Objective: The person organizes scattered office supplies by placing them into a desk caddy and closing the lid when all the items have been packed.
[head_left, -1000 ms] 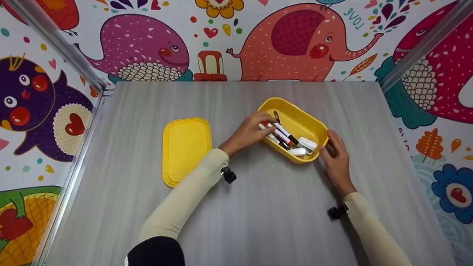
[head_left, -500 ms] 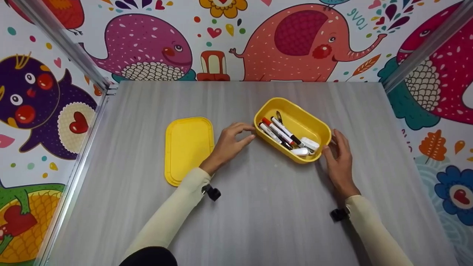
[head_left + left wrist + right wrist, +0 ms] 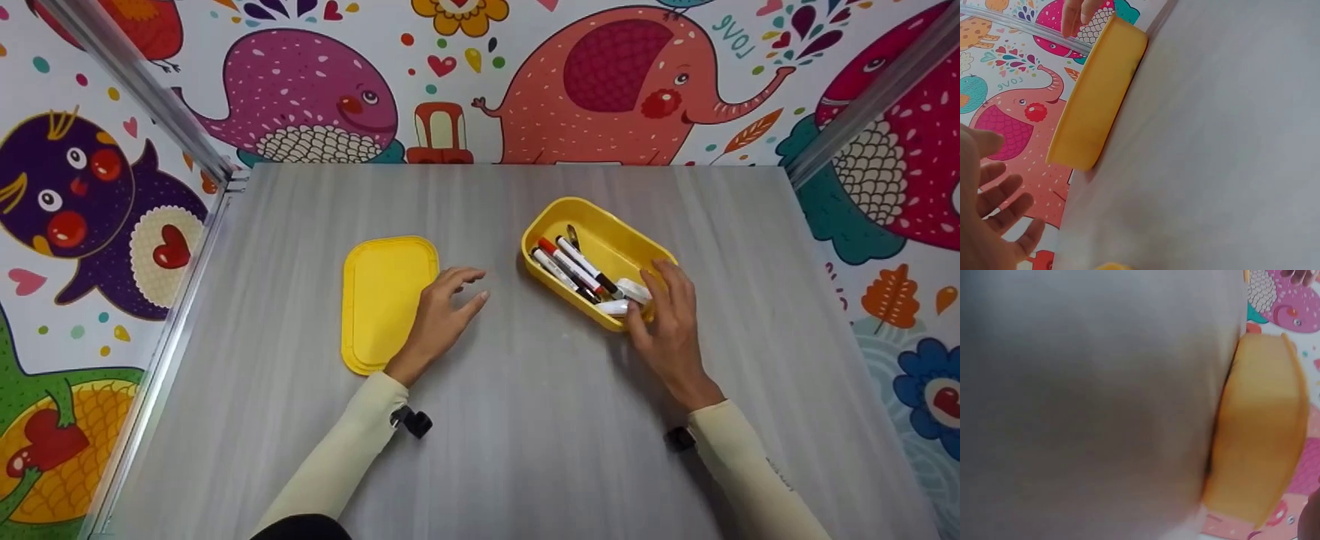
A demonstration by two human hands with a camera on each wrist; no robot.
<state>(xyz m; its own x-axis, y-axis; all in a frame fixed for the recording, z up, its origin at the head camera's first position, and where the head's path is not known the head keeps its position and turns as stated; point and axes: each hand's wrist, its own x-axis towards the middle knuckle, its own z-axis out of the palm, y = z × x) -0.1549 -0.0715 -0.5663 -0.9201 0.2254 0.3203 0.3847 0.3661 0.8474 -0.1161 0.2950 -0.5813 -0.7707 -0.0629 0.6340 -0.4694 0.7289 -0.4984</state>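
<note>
A yellow open box (image 3: 613,244) sits on the table, holding several whiteboard markers (image 3: 574,266) with red and black caps. At its near right end lie a white block (image 3: 634,290) and another white piece (image 3: 614,307). My right hand (image 3: 671,337) is over that end, fingers spread and bent loosely, thumb close by the white pieces. My left hand (image 3: 441,319) hovers empty between the box and a flat yellow lid (image 3: 384,292), fingers loosely parted. The left wrist view shows the box's outer side (image 3: 1092,98) beyond my left hand (image 3: 994,208).
A small dark metal object (image 3: 573,236) stands inside the box near its far wall. The grey table (image 3: 495,435) meets walls printed with cartoon animals, with metal posts (image 3: 862,105) at the back corners. Both wrists carry small black cameras (image 3: 412,421).
My left hand has come out of the box and moved left, to beside the lid. My right hand has left the box's outer right end and moved over its rim.
</note>
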